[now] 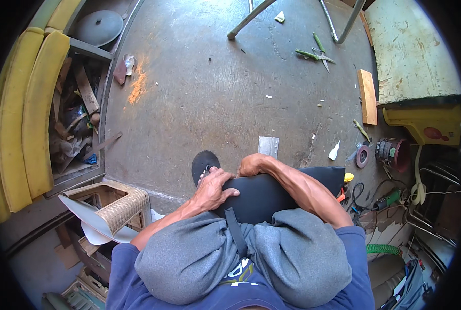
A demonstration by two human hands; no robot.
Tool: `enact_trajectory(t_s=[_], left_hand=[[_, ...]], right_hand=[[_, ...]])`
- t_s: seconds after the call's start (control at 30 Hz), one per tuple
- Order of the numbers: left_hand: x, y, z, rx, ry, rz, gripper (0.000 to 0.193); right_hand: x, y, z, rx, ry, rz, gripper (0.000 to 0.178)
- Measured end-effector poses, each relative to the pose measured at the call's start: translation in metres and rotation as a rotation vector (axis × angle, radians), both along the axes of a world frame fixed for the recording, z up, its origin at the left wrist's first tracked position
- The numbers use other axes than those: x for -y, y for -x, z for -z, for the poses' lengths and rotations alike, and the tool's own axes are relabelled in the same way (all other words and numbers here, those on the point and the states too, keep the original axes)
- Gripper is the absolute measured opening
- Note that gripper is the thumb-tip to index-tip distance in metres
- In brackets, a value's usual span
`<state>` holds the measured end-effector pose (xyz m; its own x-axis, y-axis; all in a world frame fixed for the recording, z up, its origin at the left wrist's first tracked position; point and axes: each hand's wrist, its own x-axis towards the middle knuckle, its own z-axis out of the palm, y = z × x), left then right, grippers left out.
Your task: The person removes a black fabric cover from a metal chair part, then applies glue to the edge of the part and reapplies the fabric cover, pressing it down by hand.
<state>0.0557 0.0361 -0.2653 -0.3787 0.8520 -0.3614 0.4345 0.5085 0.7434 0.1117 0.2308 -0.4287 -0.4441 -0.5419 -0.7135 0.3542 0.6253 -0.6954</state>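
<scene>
A black padded seat cushion (272, 194) lies across my lap, with a black strap (235, 230) hanging from it between my grey-trousered knees. My left hand (214, 187) presses on the cushion's near-left edge, fingers curled over the black cover. My right hand (251, 165) grips the far edge of the same cushion, fingers tucked under the rim. A black sandal (203, 164) shows on the floor just beyond my left hand.
Green-handled shears (315, 52) lie on the concrete floor far ahead. A small metal plate (268, 145), a white glue bottle (334, 151), a wooden block (367, 96), a tape roll (363, 155) and cables sit to the right. A wicker stool (119, 204) stands at left, a scrap bin (75, 113) beyond.
</scene>
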Motion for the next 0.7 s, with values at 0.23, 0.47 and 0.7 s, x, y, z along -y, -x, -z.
enact_trajectory(t_s=[0.23,0.47,0.7], left_hand=[[-0.004,0.005,0.01,0.048,0.068,0.01,0.036],[-0.012,0.01,0.001,0.138,0.143,-0.039,0.031],[-0.019,0.011,-0.022,0.036,-0.111,0.028,0.022]], right_hand=[[-0.009,0.015,-0.067,0.197,-0.106,0.064,0.039],[-0.011,0.01,-0.098,0.203,-0.093,0.204,0.038],[-0.029,0.002,-0.154,-0.073,-0.151,0.285,0.048]])
